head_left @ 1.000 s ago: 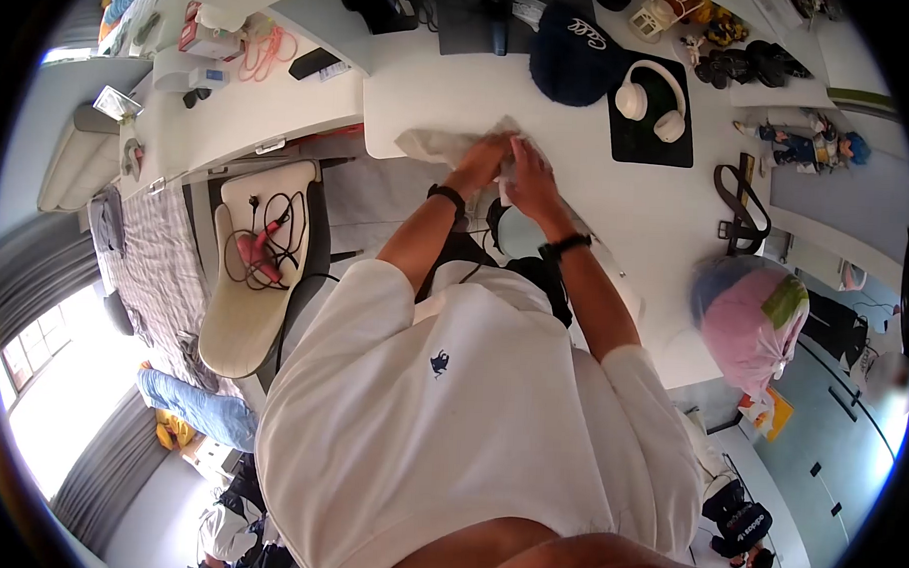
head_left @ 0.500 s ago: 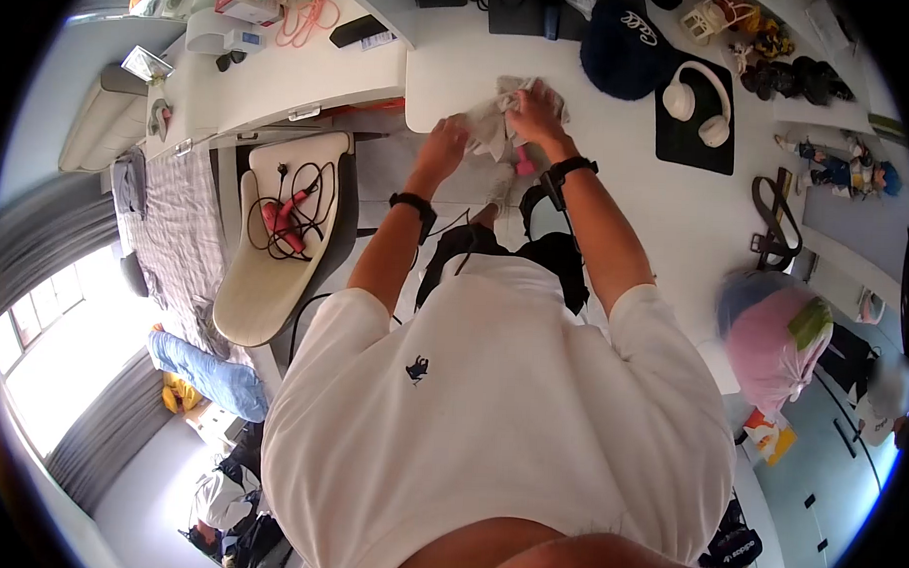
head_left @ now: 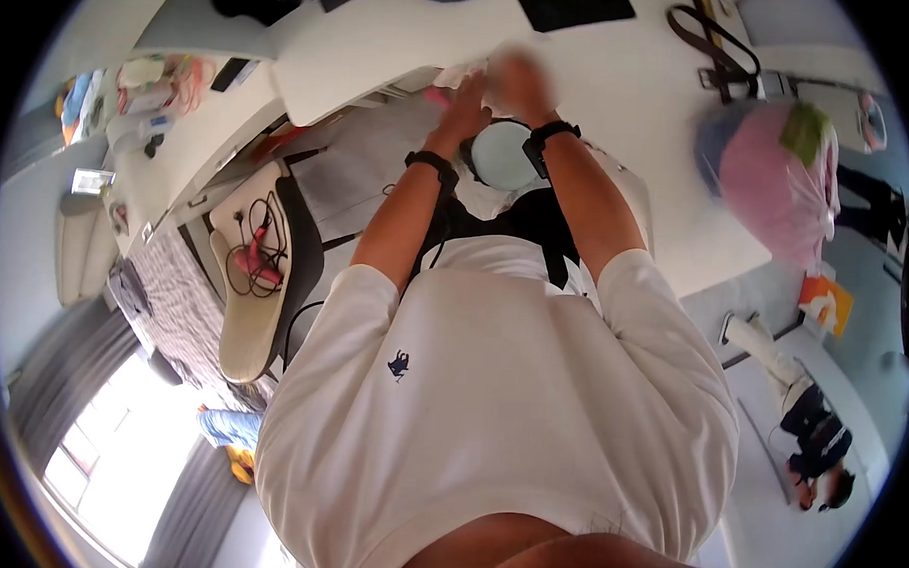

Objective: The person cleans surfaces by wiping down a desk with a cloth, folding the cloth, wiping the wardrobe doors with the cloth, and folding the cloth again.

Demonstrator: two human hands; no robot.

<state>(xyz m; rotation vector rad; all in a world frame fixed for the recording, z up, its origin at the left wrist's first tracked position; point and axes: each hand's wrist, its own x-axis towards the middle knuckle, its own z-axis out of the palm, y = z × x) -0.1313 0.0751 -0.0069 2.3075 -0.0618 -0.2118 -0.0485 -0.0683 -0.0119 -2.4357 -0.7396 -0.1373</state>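
Brought left hand (head_left: 470,104) in beside right hand (head_left: 522,83), from well apart half a second ago. Find pale cloth (head_left: 459,77) just by left hand, near the edge of the desk (head_left: 621,100), showing only in small part now after lying spread between both hands. Cannot tell the opening of the fingers on either hand, nor any hold on the cloth, with right hand blurred. See a round pale-blue top (head_left: 505,156) newly in view near both hands.
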